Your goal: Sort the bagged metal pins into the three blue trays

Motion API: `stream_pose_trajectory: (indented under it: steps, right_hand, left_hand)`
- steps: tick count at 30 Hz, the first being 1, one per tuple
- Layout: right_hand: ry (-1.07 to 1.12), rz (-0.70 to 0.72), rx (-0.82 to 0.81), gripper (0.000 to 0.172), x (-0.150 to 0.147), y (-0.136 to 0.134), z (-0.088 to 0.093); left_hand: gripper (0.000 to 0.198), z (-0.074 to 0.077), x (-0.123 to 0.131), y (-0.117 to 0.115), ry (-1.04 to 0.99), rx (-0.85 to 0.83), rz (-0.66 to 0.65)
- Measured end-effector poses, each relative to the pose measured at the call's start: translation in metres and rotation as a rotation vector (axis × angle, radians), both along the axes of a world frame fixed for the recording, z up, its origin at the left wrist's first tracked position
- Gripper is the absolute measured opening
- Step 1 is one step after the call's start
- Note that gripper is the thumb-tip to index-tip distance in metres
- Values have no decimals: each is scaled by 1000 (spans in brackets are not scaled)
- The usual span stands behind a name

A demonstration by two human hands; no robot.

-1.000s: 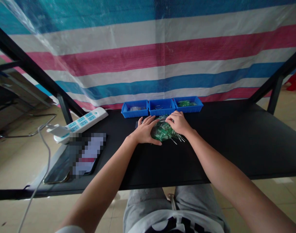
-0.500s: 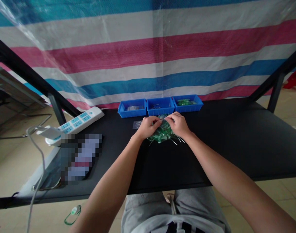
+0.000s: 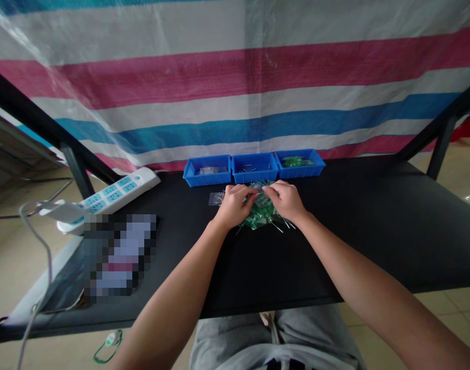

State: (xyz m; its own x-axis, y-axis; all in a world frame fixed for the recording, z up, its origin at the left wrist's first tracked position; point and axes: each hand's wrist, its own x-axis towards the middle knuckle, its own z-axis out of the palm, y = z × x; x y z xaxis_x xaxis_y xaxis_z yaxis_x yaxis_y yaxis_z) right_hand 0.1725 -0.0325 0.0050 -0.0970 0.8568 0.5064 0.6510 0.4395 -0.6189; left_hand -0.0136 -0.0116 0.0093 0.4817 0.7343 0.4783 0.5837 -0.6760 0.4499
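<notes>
My left hand [image 3: 236,205] and my right hand [image 3: 287,199] meet over a pile on the black table, fingertips a short way apart. Both are closed in a pinch. A thin, pale metal rod [image 3: 259,193] spans the gap between them; its ends are hidden by the fingers. Beneath lies a heap of small green plastic packets [image 3: 262,215], with thin metal rods [image 3: 277,226] poking out towards me. Just left of my left hand is a small clear bag [image 3: 215,199], partly covered by it.
Behind the pile stand three blue bins: a left bin [image 3: 207,181] with clear packets, a middle bin [image 3: 255,177] with a few thin pieces, and a right bin [image 3: 301,171] with green packets. On the left lie a power strip [image 3: 113,198] and a blurred-out phone-like object [image 3: 129,246].
The view has shifted slightly, so the table's left side appears further left. Both hands stay pinched over the pile; the thin rod between them shows a little more clearly.
</notes>
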Motion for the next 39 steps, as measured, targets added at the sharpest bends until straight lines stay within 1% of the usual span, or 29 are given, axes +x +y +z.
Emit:
stream_pose_trajectory:
  steps: [2, 4, 6, 8, 10, 12, 14, 16, 17, 18, 21, 22, 23, 25, 28, 31, 36, 39]
  right_hand:
    - [197, 51, -80, 35, 0, -2, 0]
    - [376, 132, -166, 33, 0, -3, 0]
    - [451, 197, -216, 31, 1, -5, 1]
    - [460, 223, -229, 30, 3, -6, 3]
    - [467, 214, -223, 29, 4, -6, 4]
    - [482, 165, -209, 29, 5, -4, 5]
    - [499, 86, -181, 29, 7, 3, 6]
    - [513, 24, -146, 25, 9, 12, 5]
    - [512, 21, -133, 22, 10, 17, 5]
    - [493, 25, -124, 23, 11, 21, 5]
    - [322, 42, -109, 48, 15, 27, 3]
    - [260, 28, -92, 52, 17, 27, 2]
    - [212, 1, -65, 53, 18, 26, 1]
    - [153, -73, -2, 48, 21, 21, -1]
    - [121, -179, 80, 35, 26, 16, -5]
    - [116, -252, 105, 25, 30, 16, -10]
    - [92, -283, 69, 20, 31, 21, -22]
    - [70, -288, 50, 20, 31, 24, -26]
  left_hand:
    - [20, -1, 0, 0, -11, 15, 7]
    - [22, -1, 0, 0, -8, 20, 12]
    - [24, -1, 1, -1, 9, 14, 5]
    - [26, -1, 2, -3, 28, 7, -13]
    - [26, 0, 3, -3, 35, 8, -16]
    - [26, 0, 1, -2, 21, 16, 18]
    - [26, 0, -2, 2, -16, 15, 92]
    - [26, 0, -6, 8, -65, -2, 183]
    - [26, -1, -8, 11, -86, -15, 226]
    - [26, -1, -10, 14, -102, -30, 260]
    - [25, -2, -14, 18, -115, -55, 301]
    - [25, -2, -15, 19, -113, -54, 300]
    - [25, -1, -15, 19, -113, -48, 296]
    - [26, -1, -16, 18, -112, -34, 284]
    - [25, -3, -18, 19, -90, -28, 276]
    - [26, -6, -22, 22, -65, -30, 284]
    - [26, -11, -23, 23, -5, -57, 360]
    - [25, -10, -19, 20, 59, -71, 374]
